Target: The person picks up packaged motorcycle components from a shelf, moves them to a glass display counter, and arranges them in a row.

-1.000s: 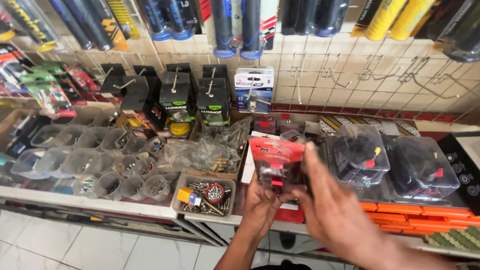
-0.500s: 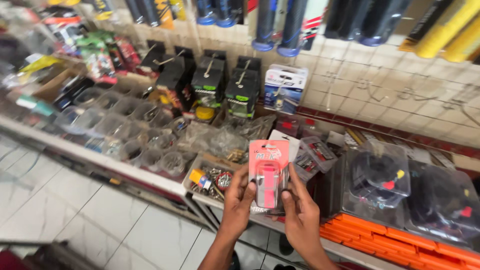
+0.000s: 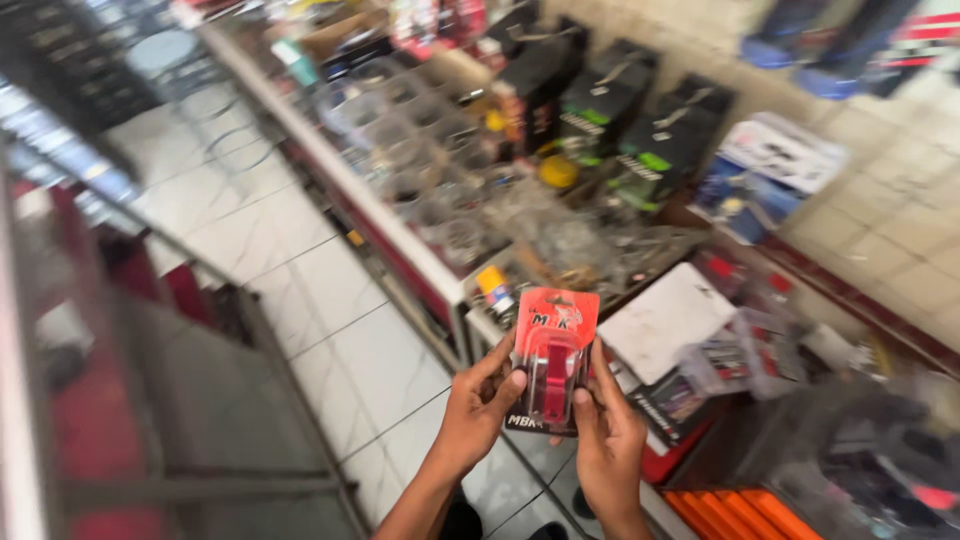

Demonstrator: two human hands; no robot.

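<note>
One red blister pack [image 3: 553, 358] with a dark red part under its clear bubble is held upright between two hands, just in front of the cluttered display surface [image 3: 400, 235] and above the white tiled floor [image 3: 330, 340]. The left hand [image 3: 480, 405] has its grip clamped on the pack's left edge, thumb on the front, and the right hand [image 3: 605, 440] has its grip clamped on the right edge and lower corner, both forearms rising from below. Behind the pack on the surface lie one white card [image 3: 665, 320], three black boxed packs with green labels [image 3: 610, 100] standing in a row, and blurred clear plastic cups [image 3: 410, 150] too many to count.
</note>
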